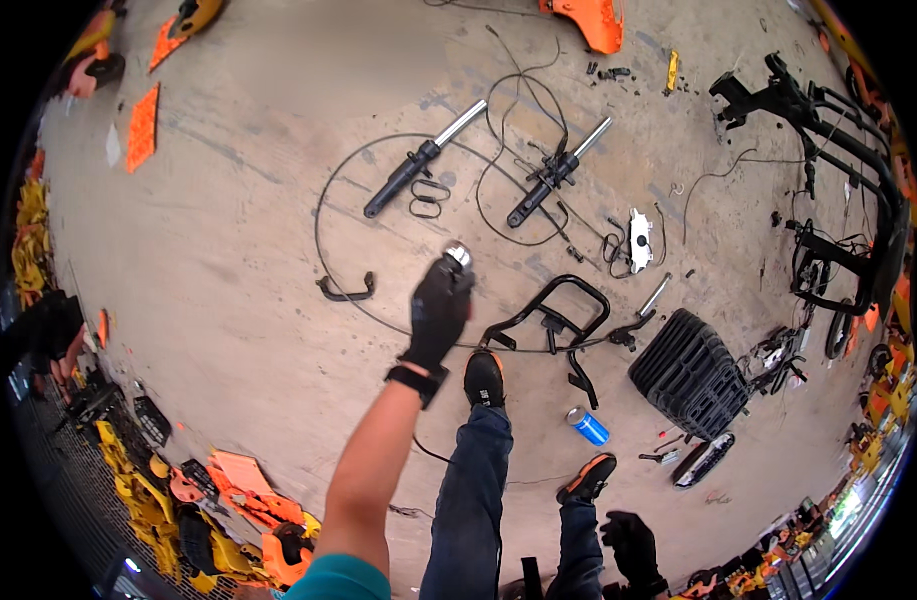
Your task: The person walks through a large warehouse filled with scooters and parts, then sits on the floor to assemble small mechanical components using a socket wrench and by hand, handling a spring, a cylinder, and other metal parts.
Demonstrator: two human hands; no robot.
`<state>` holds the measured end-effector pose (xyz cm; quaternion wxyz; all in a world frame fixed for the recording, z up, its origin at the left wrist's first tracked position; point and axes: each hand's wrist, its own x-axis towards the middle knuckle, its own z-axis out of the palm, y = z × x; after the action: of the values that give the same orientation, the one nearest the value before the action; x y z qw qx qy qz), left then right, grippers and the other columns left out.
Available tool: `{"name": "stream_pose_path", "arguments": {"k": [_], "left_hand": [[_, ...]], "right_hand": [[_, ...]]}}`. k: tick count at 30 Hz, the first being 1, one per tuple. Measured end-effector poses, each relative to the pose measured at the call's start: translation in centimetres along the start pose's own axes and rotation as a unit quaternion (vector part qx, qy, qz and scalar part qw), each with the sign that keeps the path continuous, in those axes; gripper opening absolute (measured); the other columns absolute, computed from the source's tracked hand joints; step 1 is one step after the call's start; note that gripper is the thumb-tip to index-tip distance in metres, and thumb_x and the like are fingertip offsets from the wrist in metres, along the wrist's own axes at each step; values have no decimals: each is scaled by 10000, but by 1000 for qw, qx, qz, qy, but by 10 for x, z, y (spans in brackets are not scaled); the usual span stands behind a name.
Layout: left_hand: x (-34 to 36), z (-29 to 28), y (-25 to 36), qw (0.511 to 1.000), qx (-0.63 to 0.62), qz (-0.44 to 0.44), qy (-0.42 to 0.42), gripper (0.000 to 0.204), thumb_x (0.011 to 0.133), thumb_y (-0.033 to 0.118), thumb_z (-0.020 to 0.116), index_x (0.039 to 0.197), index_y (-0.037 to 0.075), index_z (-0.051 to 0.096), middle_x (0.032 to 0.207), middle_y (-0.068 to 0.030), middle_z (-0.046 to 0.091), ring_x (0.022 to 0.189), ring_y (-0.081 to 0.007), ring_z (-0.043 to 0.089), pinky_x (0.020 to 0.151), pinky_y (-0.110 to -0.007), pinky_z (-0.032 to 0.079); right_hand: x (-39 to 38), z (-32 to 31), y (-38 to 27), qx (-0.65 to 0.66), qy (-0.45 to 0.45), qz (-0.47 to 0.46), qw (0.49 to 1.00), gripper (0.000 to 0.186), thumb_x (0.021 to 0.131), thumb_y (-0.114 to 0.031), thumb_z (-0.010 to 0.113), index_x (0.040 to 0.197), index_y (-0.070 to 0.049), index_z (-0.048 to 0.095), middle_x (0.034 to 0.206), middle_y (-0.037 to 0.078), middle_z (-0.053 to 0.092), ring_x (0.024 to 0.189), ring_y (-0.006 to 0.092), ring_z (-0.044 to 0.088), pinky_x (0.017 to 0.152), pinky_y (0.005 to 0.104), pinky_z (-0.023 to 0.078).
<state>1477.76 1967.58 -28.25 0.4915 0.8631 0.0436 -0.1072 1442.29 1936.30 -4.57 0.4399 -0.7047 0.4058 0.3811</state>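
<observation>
My left hand [440, 300], in a black glove, is closed on a small silver metal piece [458, 255] above the concrete floor. Beyond it lie two black-and-silver fork tubes [406, 172] [548, 180], a pair of black oval loops [428, 198] and long dark cables. A black tubular bracket [573, 295] lies just right of it, and a bent black part [346, 292] is to its left. My right hand [628, 545], also gloved, hangs low at the right beside my leg, its fingers loosely apart with nothing visible in them.
A black frame [863, 200] stands at right, near a ribbed black mat [683, 375], a blue can [588, 425] and a white plate [640, 240]. Orange and yellow panels [138, 500] line the edges. Another person [48, 330] bends at far left. My feet are below the bracket.
</observation>
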Motion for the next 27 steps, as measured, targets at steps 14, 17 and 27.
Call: {"name": "stream_pose_path", "arguments": {"k": [14,17,27], "left_hand": [[-269,123,242,787,-155,-158,-576,360,947,248,607,1223,24,555,1059,-73,631,988,-157,607,858,-311,499],[-317,156,244,749,-367,-349,-428,424,970,238,572,1315,15,468,1102,-86,612,1018,-169,603,856,-311,512],[-465,250,300,822,-128,-209,-514,264,951,89,537,1197,-6,548,913,-51,626,727,-85,577,664,-255,506]], "right_hand": [[-13,-23,6,218,4,-87,972,154,959,-189,574,914,-44,602,644,0,542,545,92,532,478,238,440],[-45,-31,47,350,52,-37,935,225,940,-139,577,780,16,604,544,1,483,460,101,515,423,253,451],[-117,-31,241,538,48,-21,842,184,983,-181,546,971,1,574,658,14,535,528,89,524,500,260,485]]}}
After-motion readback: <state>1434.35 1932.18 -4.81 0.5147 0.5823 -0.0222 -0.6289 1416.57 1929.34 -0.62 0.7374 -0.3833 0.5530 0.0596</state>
